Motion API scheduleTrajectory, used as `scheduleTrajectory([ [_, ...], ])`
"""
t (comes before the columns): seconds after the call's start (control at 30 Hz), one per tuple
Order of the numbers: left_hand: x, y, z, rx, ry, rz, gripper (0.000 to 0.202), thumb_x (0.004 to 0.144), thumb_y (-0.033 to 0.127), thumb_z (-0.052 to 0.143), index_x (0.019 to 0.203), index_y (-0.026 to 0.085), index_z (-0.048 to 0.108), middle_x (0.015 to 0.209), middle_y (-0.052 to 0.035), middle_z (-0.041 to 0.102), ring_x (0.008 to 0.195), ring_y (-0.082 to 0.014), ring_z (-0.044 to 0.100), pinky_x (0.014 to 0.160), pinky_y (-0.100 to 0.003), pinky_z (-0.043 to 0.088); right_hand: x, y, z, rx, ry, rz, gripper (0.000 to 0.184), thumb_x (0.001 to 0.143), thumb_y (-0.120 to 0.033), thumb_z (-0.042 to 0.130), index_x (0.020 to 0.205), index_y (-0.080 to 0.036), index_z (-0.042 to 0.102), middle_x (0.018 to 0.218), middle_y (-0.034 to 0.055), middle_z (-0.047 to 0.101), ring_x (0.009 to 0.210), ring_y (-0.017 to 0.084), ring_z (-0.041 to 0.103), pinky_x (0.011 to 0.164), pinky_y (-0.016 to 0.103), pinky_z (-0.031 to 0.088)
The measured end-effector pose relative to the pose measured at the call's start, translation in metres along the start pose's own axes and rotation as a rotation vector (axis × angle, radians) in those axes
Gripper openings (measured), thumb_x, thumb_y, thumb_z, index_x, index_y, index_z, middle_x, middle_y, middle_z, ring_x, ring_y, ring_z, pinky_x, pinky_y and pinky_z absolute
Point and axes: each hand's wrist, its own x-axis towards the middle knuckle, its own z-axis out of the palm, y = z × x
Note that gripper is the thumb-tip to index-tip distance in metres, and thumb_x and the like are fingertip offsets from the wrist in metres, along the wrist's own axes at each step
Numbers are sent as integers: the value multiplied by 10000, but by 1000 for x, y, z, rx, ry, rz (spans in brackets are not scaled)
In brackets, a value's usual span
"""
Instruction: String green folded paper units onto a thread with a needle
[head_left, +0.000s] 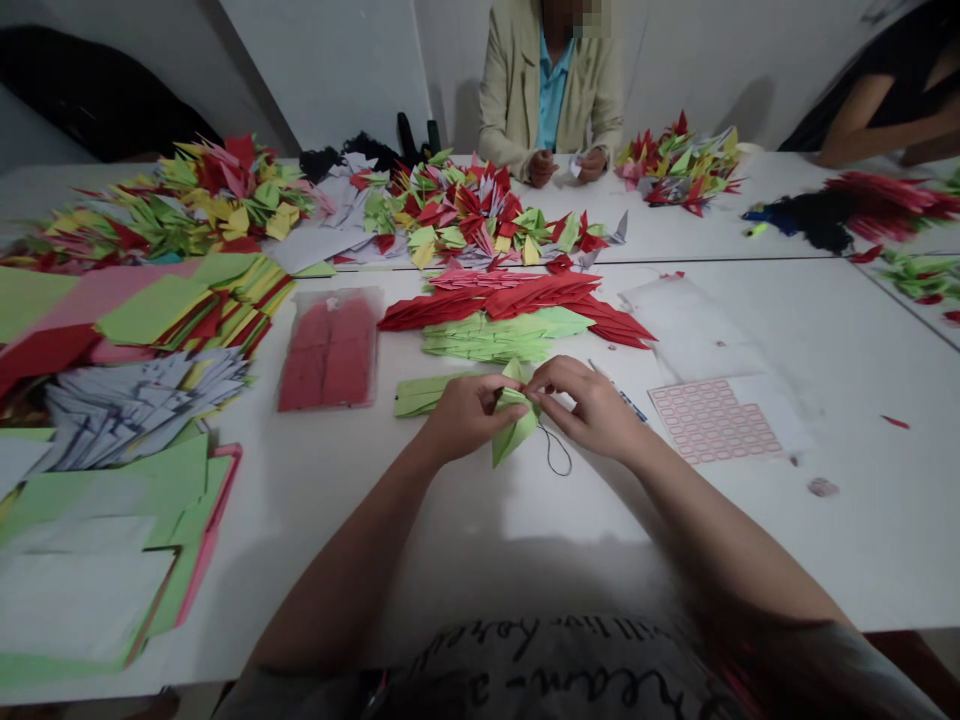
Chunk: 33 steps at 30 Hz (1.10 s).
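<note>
A light green folded paper piece [514,447] with pointed ends is gripped between the thumb and fingers of my left hand [463,418]. The fingers of my right hand [583,405] are pinched together at the upper part of that piece; what lies between the fingertips is too small to make out. A thin dark string [559,473] hangs in a loop below my right fingers. Partly behind my left hand lies a flat green paper strip [418,397]. Just beyond both hands are stacked green folded papers [487,340] and red folded papers [540,298].
A clear packet with red paper [328,350] lies left. Paper sheets [172,490] cover the left side. At right are a pen [636,408] and a label sheet [716,422]. Colourful folded-paper piles [465,215] line the back, where a person [514,90] sits holding something small.
</note>
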Motion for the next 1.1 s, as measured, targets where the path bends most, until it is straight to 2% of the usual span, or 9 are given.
scheduleTrajectory([
  [0.27, -1, 11, -1, -57, -5, -94, 350, 774, 472, 663, 905, 160, 754, 462, 69, 386, 432, -65, 340, 465, -201, 298, -2, 0, 1, 65, 185, 98, 139, 944, -280, 520, 882, -206, 620, 846, 55, 658, 773, 172, 604, 616, 288, 470],
  [0.4, -2, 8, 1, -58, 13, -78, 338, 757, 474, 679, 825, 149, 747, 480, 58, 429, 442, -68, 382, 446, -196, 298, -3, 3, 4, 101, 188, 155, 152, 923, -317, 559, 870, -212, 654, 849, 50, 691, 763, 173, 630, 513, 258, 440],
  [0.5, -3, 5, 2, -95, 36, -133, 341, 774, 477, 654, 785, 143, 723, 501, 48, 470, 418, -77, 433, 417, -199, 308, -2, 3, 4, 95, 194, 180, 176, 919, -341, 563, 862, -208, 662, 835, 51, 689, 748, 172, 624, 536, 266, 454],
  [0.57, -3, 4, 2, -98, 38, -165, 351, 775, 485, 646, 745, 140, 700, 469, 55, 420, 389, -80, 426, 396, -202, 290, -1, 2, 3, 96, 184, 205, 184, 919, -354, 563, 883, -205, 664, 843, 52, 682, 757, 168, 617, 562, 264, 464],
  [0.8, 2, 1, -1, -21, 59, -87, 461, 738, 451, 672, 480, 139, 453, 504, 52, 246, 495, -56, 248, 454, -213, 169, 3, 10, -6, 156, 32, 268, 234, 954, -367, 497, 923, -197, 655, 932, 41, 666, 819, 147, 605, 673, 255, 473],
  [0.87, 4, -2, -4, -48, 106, -111, 439, 722, 447, 685, 496, 139, 470, 511, 49, 272, 511, -62, 259, 466, -216, 179, 1, 18, -11, 122, -12, 307, 215, 951, -346, 496, 925, -192, 644, 939, 43, 661, 820, 150, 604, 682, 261, 470],
  [0.97, 5, -6, -9, -127, 181, -158, 372, 698, 453, 707, 569, 133, 568, 518, 40, 369, 521, -74, 330, 477, -212, 227, -4, 29, -13, 15, -245, 343, 110, 900, -249, 551, 893, -188, 642, 887, 38, 643, 751, 144, 586, 677, 263, 458],
  [1.03, 7, -9, -13, -184, 228, -175, 350, 686, 462, 716, 641, 128, 627, 544, 29, 442, 542, -86, 384, 488, -209, 268, -8, 33, -6, -59, -389, 330, 69, 866, -202, 581, 889, -181, 642, 898, 47, 628, 771, 150, 582, 713, 272, 454],
  [1.1, 8, -11, -16, -234, 256, -184, 356, 677, 474, 725, 705, 124, 664, 577, 18, 502, 565, -99, 428, 500, -211, 308, -11, 35, 5, -95, -454, 327, 71, 854, -208, 602, 906, -172, 635, 937, 64, 609, 806, 158, 582, 743, 278, 457],
])
